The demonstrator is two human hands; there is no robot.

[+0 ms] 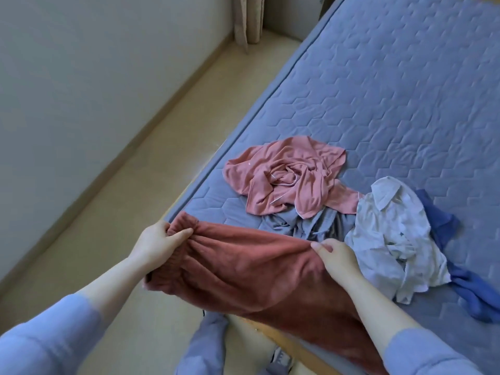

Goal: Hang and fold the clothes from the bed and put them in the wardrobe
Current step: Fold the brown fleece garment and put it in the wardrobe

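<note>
A rust-red fleece garment [243, 269] with an elastic waistband hangs over the bed's near corner. My left hand [155, 243] grips its gathered waistband at the left end. My right hand [336, 257] pinches the fabric's upper edge further right. Behind it on the mattress lie a crumpled pink garment [286, 174], a grey garment [305, 226], a white patterned collared shirt [392, 239] and a blue garment [476, 290] partly under the shirt.
The blue-grey quilted mattress [392, 90] fills the right side, on a wooden frame [284, 339]. A beige floor strip [151, 169] runs between bed and white wall [81, 77]. A curtain [247, 20] hangs in the far corner. My legs and a shoe show below.
</note>
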